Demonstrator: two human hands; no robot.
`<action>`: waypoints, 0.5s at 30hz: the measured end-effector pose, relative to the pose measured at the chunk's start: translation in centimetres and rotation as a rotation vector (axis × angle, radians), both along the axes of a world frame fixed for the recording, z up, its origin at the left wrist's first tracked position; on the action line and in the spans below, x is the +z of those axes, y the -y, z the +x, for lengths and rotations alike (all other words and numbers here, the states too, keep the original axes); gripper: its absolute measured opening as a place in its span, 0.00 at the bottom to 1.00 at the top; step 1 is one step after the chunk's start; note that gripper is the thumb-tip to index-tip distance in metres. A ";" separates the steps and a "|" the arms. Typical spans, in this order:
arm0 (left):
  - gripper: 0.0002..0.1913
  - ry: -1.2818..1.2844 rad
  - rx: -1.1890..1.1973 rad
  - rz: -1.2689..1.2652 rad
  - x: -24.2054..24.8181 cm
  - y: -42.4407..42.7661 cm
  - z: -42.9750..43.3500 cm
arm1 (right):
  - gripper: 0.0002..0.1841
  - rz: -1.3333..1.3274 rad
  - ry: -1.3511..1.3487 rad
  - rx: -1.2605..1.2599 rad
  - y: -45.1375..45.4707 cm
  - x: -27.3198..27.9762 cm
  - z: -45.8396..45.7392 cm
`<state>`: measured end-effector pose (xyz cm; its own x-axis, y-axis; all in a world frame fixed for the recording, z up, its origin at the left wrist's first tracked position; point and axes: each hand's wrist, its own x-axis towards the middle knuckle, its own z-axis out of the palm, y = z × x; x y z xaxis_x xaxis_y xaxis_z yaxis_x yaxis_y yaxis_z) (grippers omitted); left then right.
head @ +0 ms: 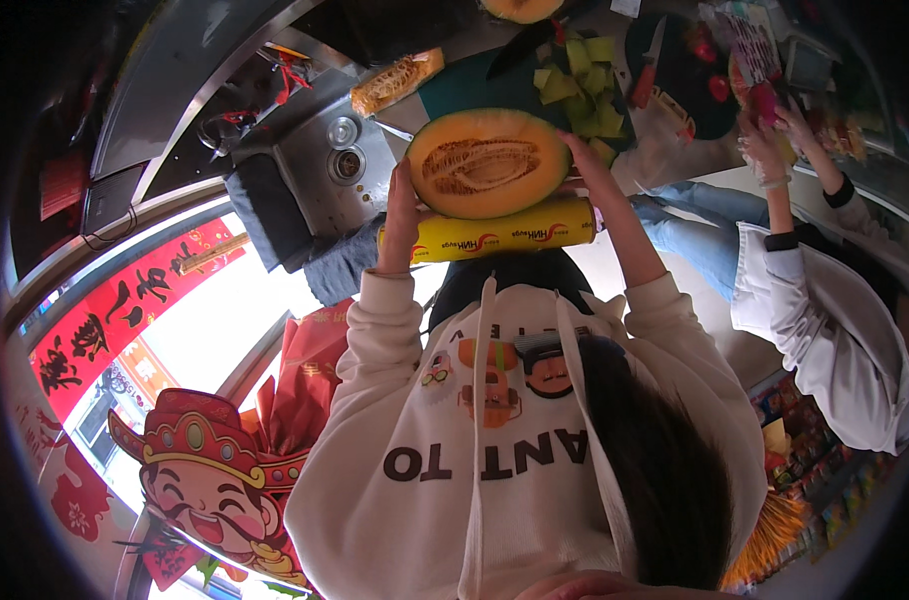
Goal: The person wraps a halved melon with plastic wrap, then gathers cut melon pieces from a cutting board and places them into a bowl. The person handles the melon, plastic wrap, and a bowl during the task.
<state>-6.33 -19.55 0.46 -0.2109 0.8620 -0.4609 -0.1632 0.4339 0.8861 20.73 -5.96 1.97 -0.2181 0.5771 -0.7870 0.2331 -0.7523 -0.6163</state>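
A halved orange-fleshed melon point(492, 187) faces cut side up, its seed cavity full of seeds. At its left end my left hand point(400, 217) presses with upright fingers. My right hand point(593, 169) holds the opposite end, fingertips against the rind. Just below the melon, on the side nearer my body, lies a yellow printed roll point(499, 231), probably of cling film, spanning between my wrists. Its underside and what supports it are hidden. Beyond the melon is a dark green cutting board point(462, 90) with a heap of green melon-rind pieces point(586, 82).
A film-wrapped melon piece point(397, 81) sits beside a steel sink point(319, 187). A black-bladed knife point(526, 49) lies behind the board. To the right, another person's gloved hands point(766, 146) work near a dark board point(679, 97) holding an orange-handled knife point(644, 79) and strawberries point(717, 88).
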 end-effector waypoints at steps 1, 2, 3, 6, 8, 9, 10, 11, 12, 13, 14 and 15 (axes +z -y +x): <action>0.28 -0.050 -0.042 0.007 0.0 0.0 -0.2 | 0.36 -0.009 0.005 0.017 0.0 -0.2 0.0; 0.27 -0.096 -0.083 0.002 0.0 -0.3 -0.6 | 0.37 -0.004 0.007 0.015 0.1 -0.5 -0.1; 0.26 -0.145 -0.101 -0.068 0.1 -0.3 -0.7 | 0.37 0.006 0.006 0.012 0.2 -0.8 -0.1; 0.28 0.035 0.079 -0.329 -0.2 -1.1 -0.6 | 0.33 0.036 0.042 -0.014 0.6 -1.8 0.0; 0.28 0.019 0.087 -0.334 -0.6 -1.1 -0.6 | 0.31 0.095 0.055 -0.019 1.1 -2.7 0.2; 0.27 0.020 0.103 -0.340 -0.9 -1.0 -0.7 | 0.30 0.146 0.051 -0.013 1.4 -3.2 0.3; 0.26 0.023 0.120 -0.336 -1.3 -0.9 -0.9 | 0.30 0.183 0.061 -0.013 1.8 -3.5 0.5; 0.25 0.017 0.114 -0.300 -1.7 -0.6 -1.3 | 0.30 0.277 0.112 0.024 2.3 -3.7 1.0; 0.23 0.010 0.111 -0.252 -2.0 -0.2 -1.9 | 0.29 0.358 0.174 0.058 2.9 -3.8 1.5; 0.22 0.003 0.108 -0.205 -2.1 0.3 -2.6 | 0.28 0.439 0.235 0.091 3.5 -3.7 2.0; 0.16 -0.100 0.142 -0.165 -2.2 1.0 -3.2 | 0.27 0.566 0.300 0.188 4.2 -3.3 2.9; 0.15 -0.255 0.095 -0.137 -2.0 2.0 -3.9 | 0.27 0.693 0.364 0.285 5.1 -2.6 4.0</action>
<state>-10.25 -21.53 -1.53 -0.4114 0.7664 -0.4933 0.0115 0.5455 0.8380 24.71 -11.10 -0.68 -0.2299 0.9179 -0.3234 0.6312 -0.1123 -0.7674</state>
